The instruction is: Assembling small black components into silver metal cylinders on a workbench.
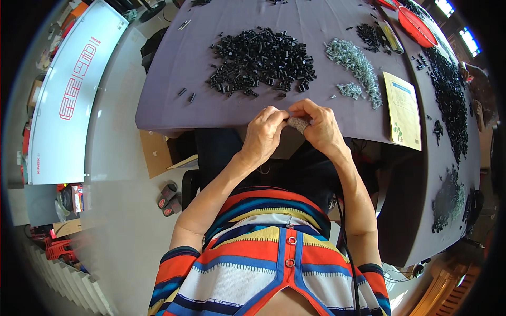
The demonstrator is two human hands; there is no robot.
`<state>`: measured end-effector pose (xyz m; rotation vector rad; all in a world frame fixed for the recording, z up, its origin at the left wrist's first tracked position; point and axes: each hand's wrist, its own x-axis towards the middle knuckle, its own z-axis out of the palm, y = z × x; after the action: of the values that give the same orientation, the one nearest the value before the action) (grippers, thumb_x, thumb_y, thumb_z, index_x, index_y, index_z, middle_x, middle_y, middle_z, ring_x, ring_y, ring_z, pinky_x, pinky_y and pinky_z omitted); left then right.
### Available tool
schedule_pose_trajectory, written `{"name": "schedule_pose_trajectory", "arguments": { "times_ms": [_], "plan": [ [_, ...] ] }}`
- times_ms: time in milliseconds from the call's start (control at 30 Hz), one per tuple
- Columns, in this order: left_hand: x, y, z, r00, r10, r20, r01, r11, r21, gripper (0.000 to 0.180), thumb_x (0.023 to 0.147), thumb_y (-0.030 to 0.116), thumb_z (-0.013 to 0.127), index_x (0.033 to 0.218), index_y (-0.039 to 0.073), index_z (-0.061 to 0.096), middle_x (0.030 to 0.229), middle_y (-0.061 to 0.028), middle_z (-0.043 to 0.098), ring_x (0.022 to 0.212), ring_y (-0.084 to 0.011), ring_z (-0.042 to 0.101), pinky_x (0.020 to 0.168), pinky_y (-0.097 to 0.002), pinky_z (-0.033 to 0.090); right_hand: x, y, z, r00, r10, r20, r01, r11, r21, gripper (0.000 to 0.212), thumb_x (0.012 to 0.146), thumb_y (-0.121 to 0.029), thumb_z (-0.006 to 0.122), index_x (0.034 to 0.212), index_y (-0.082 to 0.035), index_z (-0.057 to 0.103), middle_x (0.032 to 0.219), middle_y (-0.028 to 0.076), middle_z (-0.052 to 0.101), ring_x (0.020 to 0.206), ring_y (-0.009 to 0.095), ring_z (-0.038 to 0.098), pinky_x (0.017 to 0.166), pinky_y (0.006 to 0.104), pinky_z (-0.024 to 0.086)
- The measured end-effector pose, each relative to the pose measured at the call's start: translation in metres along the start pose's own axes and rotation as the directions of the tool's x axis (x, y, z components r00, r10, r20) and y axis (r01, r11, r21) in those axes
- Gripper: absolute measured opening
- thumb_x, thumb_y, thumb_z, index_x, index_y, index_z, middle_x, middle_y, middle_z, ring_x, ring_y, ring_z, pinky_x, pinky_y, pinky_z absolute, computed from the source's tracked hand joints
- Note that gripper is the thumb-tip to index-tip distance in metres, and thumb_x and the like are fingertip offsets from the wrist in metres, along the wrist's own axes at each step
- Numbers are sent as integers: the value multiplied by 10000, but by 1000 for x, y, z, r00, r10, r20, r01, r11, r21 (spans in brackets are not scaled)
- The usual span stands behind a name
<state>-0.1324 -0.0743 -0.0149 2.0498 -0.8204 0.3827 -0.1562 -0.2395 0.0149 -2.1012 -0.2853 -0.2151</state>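
My left hand point(262, 134) and my right hand point(322, 129) meet at the table's near edge, fingertips pinched together. Whatever lies between them is tiny and mostly hidden; only a dark speck shows. A grey-tan wrap point(299, 124) covers one finger of my right hand. Just beyond both hands spreads a big pile of small black cylindrical parts point(261, 60). To its right lies a heap of small clear pieces point(358, 66). Two loose black parts point(187, 95) rest left of the pile.
A purple-grey cloth covers the table point(168, 113). A yellow printed packet point(401, 110) lies at the right edge. Farther right, another table holds black parts point(448, 100) and a red basket point(416, 27). Slippers point(168, 199) sit on the floor beside a white panel point(71, 89).
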Motion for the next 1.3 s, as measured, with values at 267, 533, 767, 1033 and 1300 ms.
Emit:
{"name": "schedule_pose_trajectory", "arguments": {
  "times_ms": [267,533,767,1033,1300],
  "plan": [
    [-8,-4,-13,981,-175,-82,152,961,-232,196,782,-81,599,958,5,601,816,-96,594,708,-223,604,635,-300,477,4,-1,10,989,129,66,-134,988,73,233,756,53,654,978,1,610,816,78,676,745,141,642,677,270,504],
    [-13,-14,-24,877,-480,15,429,768,-476,126,824,-21,622,947,5,612,812,-73,644,694,-117,601,621,-260,473,30,15,26,980,-186,-70,134,877,-461,230,759,-17,565,969,-92,622,853,112,589,753,328,611,641,423,495],
    [-14,-21,-25,894,-448,-13,356,728,-585,131,852,32,640,982,30,652,808,12,626,663,-39,538,580,-193,444,42,17,31,994,-106,-21,75,813,-577,166,776,-29,563,938,-56,590,885,117,598,791,325,619,685,416,504],
    [-14,-19,-31,858,-510,66,403,587,-702,143,854,14,630,994,14,661,798,15,619,682,-45,518,623,-208,458,17,9,27,988,-108,-114,86,980,-182,251,735,99,516,954,-15,562,835,163,612,775,317,620,689,371,485],
    [-14,-11,-29,882,-455,123,420,639,-645,186,868,39,622,1049,36,665,789,29,580,664,-31,470,594,-183,408,-5,-16,36,982,-19,-186,31,997,66,265,703,133,589,922,-15,609,854,129,636,780,244,646,684,299,500]
  ]
}}
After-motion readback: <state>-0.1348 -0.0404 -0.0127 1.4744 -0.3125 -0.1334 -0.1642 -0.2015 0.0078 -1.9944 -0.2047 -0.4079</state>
